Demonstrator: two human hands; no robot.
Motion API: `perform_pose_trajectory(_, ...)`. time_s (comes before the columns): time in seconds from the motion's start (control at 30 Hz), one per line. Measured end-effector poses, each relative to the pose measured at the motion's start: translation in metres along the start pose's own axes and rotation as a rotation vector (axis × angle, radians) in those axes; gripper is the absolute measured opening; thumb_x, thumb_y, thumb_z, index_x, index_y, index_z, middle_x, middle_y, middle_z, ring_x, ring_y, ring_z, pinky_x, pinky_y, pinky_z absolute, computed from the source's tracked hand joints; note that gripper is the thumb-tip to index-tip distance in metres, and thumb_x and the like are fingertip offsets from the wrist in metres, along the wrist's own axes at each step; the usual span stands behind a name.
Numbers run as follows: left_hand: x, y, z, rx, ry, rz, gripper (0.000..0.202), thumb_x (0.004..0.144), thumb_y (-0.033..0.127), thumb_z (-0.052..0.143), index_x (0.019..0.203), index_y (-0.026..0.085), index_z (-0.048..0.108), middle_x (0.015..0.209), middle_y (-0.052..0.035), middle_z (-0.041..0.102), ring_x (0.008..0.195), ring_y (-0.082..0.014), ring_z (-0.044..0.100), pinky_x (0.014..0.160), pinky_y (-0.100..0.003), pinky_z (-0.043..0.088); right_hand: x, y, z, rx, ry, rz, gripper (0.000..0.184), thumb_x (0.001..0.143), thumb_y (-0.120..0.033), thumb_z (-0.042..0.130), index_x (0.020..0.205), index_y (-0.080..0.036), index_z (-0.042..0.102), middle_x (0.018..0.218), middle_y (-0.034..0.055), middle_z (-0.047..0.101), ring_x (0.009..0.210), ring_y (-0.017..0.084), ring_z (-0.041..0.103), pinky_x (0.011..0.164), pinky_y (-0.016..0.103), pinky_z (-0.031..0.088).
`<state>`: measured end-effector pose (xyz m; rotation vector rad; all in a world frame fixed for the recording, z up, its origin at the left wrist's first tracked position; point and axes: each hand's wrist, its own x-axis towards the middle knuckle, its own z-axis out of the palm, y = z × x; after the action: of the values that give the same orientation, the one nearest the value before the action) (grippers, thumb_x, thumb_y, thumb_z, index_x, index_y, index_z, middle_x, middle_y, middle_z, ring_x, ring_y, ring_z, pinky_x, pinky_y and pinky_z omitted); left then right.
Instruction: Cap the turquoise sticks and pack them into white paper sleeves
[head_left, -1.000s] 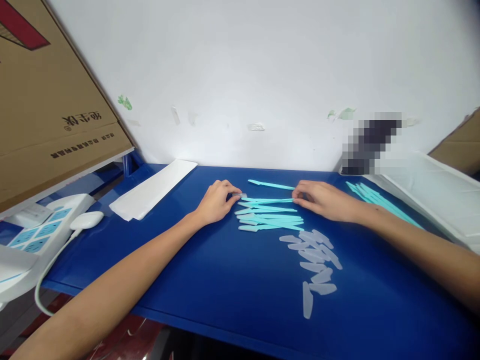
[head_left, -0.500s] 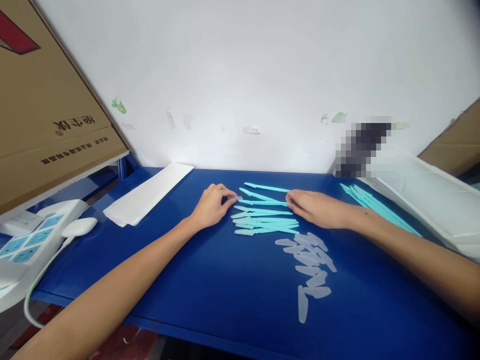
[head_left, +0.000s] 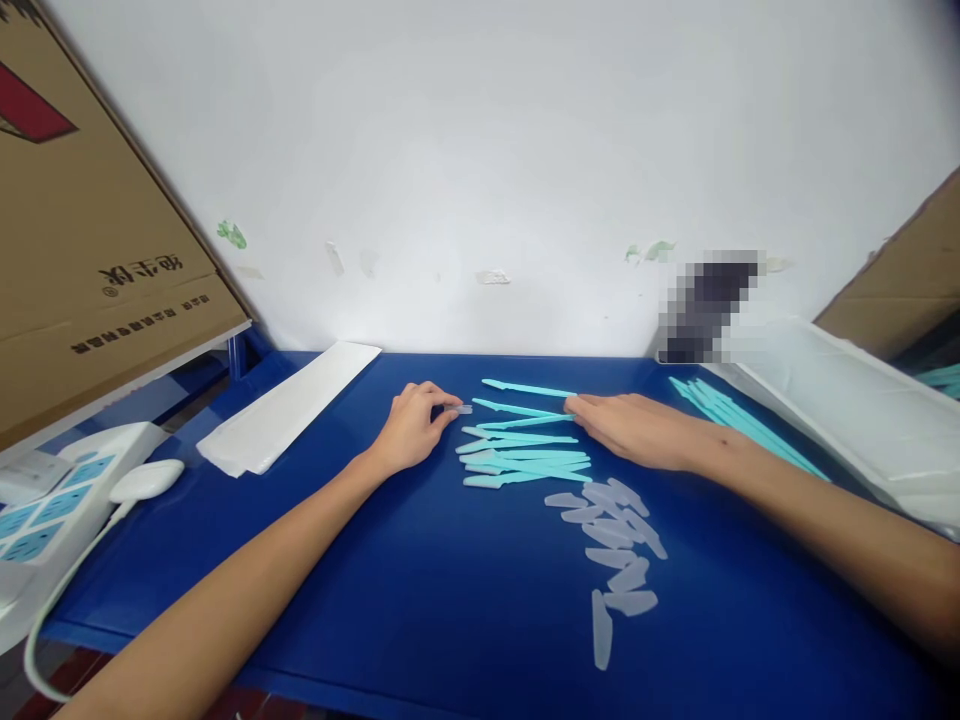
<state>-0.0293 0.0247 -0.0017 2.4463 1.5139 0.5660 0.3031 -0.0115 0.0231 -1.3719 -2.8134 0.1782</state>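
Note:
A small clear plastic blade cap [head_left: 466, 409] is pinched between the thumb and fingers of my left hand [head_left: 414, 425]. It sits just left of the tips of the turquoise eyebrow razors. My right hand [head_left: 634, 428] has its fingers closed on the handle end of a turquoise eyebrow razor [head_left: 521, 423]; its fingertips hide the handle ends of neighbouring razors, such as the farthest razor [head_left: 525, 387]. Nearer me lies a group of razors with whitish capped tips [head_left: 525, 465]. Loose translucent caps [head_left: 609, 533] are scattered in front of them.
More turquoise razors [head_left: 742, 425] lie at the right beside a translucent tray [head_left: 840, 400]. A flat white packet [head_left: 292, 410] rests at the left. A power strip [head_left: 75, 490] with a white plug [head_left: 146, 481] and a cardboard box [head_left: 112, 220] stand farther left on the blue table [head_left: 360, 620].
My left hand has drawn slightly left with the cap, away from the razor tips. My right hand stays at the handle ends. The whole view has shifted a little.

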Motion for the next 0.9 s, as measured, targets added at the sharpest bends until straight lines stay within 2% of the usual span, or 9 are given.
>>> perform_pose_trajectory(0.27,0.001,0.000,0.000,-0.026,-0.044,-0.005,0.027,0.102,0.033,0.051,0.116,0.030,0.074,0.115,-0.0060,0.068,0.107,-0.0288,0.054,0.098,-0.051,0.041,-0.001,0.004,-0.003,-0.061,0.005,0.082,0.030,0.102,-0.031,0.034,0.117,-0.021,0.058,0.118,0.0157,0.069,0.087,0.026,0.068,0.074,0.038,0.049)
perform_pose_trajectory(0.47,-0.001,0.008,-0.002,-0.021,-0.048,0.000,0.028,0.103,0.034,0.049,0.116,0.031,0.074,0.113,-0.0059,0.067,0.107,-0.0289,0.053,0.098,-0.051,0.039,0.002,0.003,-0.003,-0.131,0.004,0.092,0.039,0.100,-0.028,0.036,0.133,-0.021,0.057,0.132,0.0182,0.066,0.100,0.030,0.070,0.083,0.044,0.052)
perform_pose_trajectory(0.7,-0.002,0.011,-0.003,-0.019,-0.047,0.006,0.028,0.103,0.032,0.049,0.116,0.031,0.074,0.113,-0.0058,0.067,0.107,-0.0287,0.054,0.100,-0.050,0.039,0.006,-0.005,-0.007,-0.214,-0.025,0.119,0.037,0.100,-0.022,0.032,0.127,-0.021,0.058,0.119,0.0175,0.069,0.089,0.028,0.069,0.075,0.041,0.050)
perform_pose_trajectory(0.9,-0.002,0.010,0.000,-0.012,-0.032,0.000,0.029,0.102,0.032,0.049,0.116,0.031,0.074,0.113,-0.0060,0.067,0.108,-0.0292,0.054,0.099,-0.050,0.039,0.006,-0.004,-0.009,-0.273,-0.028,0.136,0.035,0.095,-0.017,0.038,0.125,-0.023,0.057,0.112,0.0145,0.067,0.084,0.027,0.066,0.071,0.038,0.044)
